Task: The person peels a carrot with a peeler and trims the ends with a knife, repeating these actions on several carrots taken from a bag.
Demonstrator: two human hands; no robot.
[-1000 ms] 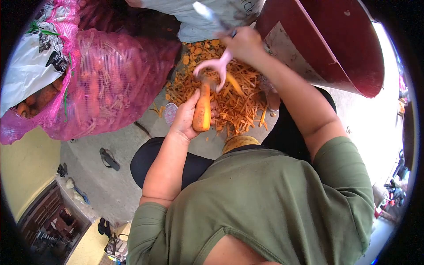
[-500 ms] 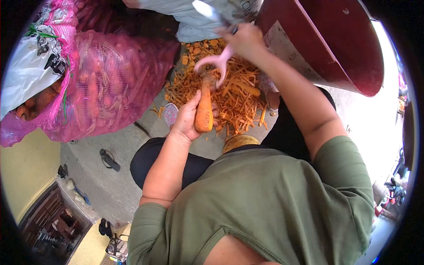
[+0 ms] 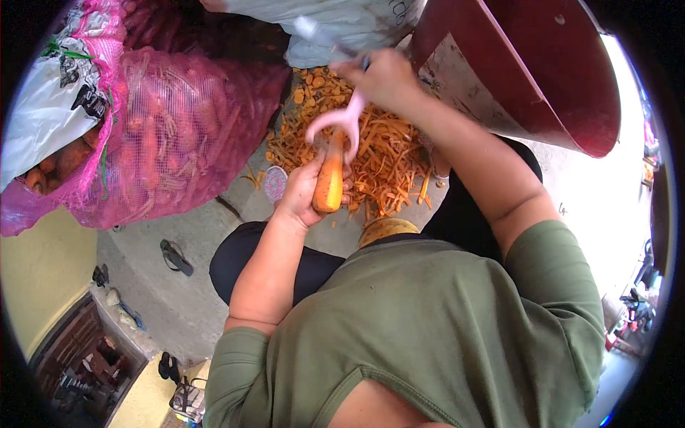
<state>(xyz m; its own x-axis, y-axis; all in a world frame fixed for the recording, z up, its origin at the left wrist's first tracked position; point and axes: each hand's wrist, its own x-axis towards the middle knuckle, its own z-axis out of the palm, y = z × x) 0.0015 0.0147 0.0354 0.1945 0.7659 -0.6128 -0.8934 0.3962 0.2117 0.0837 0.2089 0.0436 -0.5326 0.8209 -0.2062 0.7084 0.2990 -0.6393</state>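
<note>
My left hand is closed around a carrot, its thick end pointing towards me and its orange surface partly bare. In my right hand is a pink Y-shaped peeler, its head across the carrot's far, narrower part. A blurred knife with a pale blade also sticks out of the right fist, pointing up and left. Below both hands, a heap of orange peelings lies on the ground, with carrot slices at its far side.
A pink mesh sack full of carrots stands at the left. Behind the heap is a white sack, and a large dark red container stands at the right. A flip-flop lies on the concrete floor.
The peeler has moved down and left along the carrot, towards me. More bright orange shows on the carrot. My left hand has hardly moved.
</note>
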